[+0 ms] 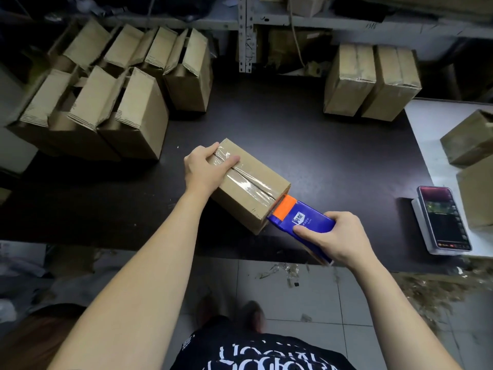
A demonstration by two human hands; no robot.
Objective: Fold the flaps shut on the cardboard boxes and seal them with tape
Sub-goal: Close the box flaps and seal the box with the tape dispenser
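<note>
A closed cardboard box (248, 201) lies at an angle on the dark table (306, 145), with clear tape (248, 182) running along its top seam. My left hand (205, 166) grips the box's far end, thumb and fingers curled over the taped top. My right hand (338, 236) holds a blue tape dispenser (306, 218) with an orange front piece, which sits against the box's near right end where the tape comes over the edge.
Several open-flapped boxes (106, 102) stand at the table's far left. Two sealed boxes (370, 81) stand at the far right. A phone (444, 217) on a stand and more boxes (472, 156) sit on the white surface at right. Metal shelving runs behind.
</note>
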